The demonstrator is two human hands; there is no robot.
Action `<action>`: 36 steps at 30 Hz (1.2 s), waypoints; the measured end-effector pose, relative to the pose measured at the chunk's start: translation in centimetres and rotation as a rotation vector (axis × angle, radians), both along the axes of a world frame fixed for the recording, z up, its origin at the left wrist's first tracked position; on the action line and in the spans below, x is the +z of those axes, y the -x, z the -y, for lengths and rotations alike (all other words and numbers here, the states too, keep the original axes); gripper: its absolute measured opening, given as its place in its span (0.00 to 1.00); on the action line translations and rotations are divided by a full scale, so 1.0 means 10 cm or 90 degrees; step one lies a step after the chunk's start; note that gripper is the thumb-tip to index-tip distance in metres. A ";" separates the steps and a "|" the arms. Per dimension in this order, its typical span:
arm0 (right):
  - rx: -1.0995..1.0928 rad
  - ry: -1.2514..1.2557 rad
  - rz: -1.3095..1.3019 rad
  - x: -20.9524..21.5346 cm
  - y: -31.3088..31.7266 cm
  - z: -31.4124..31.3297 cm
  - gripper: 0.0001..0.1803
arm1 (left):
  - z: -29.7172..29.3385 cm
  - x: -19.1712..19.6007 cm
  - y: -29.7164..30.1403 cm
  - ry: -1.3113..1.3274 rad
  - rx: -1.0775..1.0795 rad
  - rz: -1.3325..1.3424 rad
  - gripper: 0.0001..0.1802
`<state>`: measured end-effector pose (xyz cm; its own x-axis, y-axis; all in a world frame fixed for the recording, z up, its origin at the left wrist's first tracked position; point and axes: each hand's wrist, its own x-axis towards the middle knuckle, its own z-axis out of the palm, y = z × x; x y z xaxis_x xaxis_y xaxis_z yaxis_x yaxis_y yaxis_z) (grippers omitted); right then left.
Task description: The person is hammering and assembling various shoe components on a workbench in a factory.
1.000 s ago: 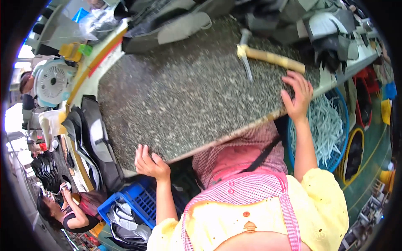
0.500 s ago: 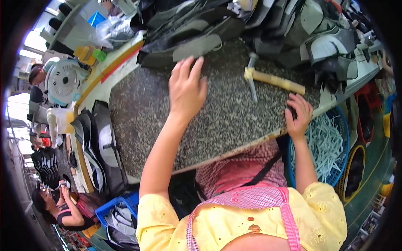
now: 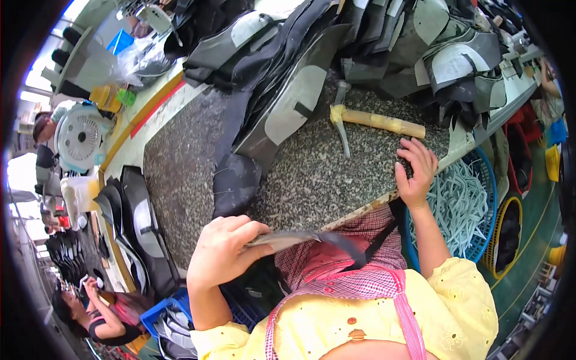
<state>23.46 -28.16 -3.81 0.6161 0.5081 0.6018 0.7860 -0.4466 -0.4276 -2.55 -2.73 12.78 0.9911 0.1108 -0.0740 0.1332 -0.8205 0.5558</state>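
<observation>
My left hand (image 3: pixel 223 249) is at the near edge of the stone slab (image 3: pixel 312 186), thumb and fingers closed on a dark leather-like piece (image 3: pixel 282 241) seen nearly edge-on. One end of that piece curls down over my apron. Beyond the hand, a stack of long black and grey cut pieces (image 3: pixel 300 105) slants across the slab. My right hand (image 3: pixel 418 174) rests at the slab's right edge, its fingers bent but loose and the thumb apart, with nothing visible in it. Just past its fingertips lies a hammer (image 3: pixel 384 122) with a wooden handle.
More cut pieces (image 3: pixel 462 66) are heaped at the back right and a smaller stack (image 3: pixel 147 222) stands at the left. A blue basket of pale strips (image 3: pixel 462 207) is below my right hand. A fan (image 3: pixel 81 138) and a seated person (image 3: pixel 96 306) are at the left.
My left hand has come from the back of the slab to its near edge and now grips a dark piece. The stack behind now extends farther toward me. My right hand stays at the edge.
</observation>
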 end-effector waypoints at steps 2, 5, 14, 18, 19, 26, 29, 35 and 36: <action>0.013 0.005 -0.008 0.04 0.02 -0.04 0.11 | -0.01 -0.07 0.19 -0.049 0.073 -0.019 0.14; 0.058 -0.075 -0.031 0.26 0.12 -0.11 0.12 | 0.09 0.30 0.52 -0.042 0.181 0.055 0.18; 0.704 0.220 -0.614 1.04 0.76 -0.75 0.25 | 0.19 -0.34 0.09 0.221 0.079 -0.114 0.18; 0.546 0.159 -0.462 0.83 0.74 -0.86 0.21 | 0.16 -0.55 0.25 0.229 0.117 -0.031 0.15; 0.568 0.164 -0.457 0.69 0.70 -0.89 0.19 | 0.19 -0.57 0.22 0.259 0.146 -0.011 0.16; 0.448 0.362 -0.219 0.70 0.23 -0.94 0.11 | -0.28 -0.74 0.78 0.055 0.247 -0.093 0.16; 0.460 0.381 -0.158 0.71 0.28 -0.99 0.10 | -0.36 -0.65 0.96 0.173 0.443 -0.335 0.16; 0.447 0.215 0.003 0.85 0.35 -1.05 0.21 | -0.22 -0.42 0.40 -0.214 0.236 -0.064 0.16; 0.433 0.157 0.019 0.86 0.24 -1.01 0.22 | -0.19 -0.45 0.22 -0.193 0.209 -0.009 0.14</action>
<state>21.01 -18.02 4.76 0.1002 0.8961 0.4324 0.9341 0.0649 -0.3512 -4.76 -0.78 8.24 0.8987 0.4386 -0.0035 0.4202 -0.8588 0.2932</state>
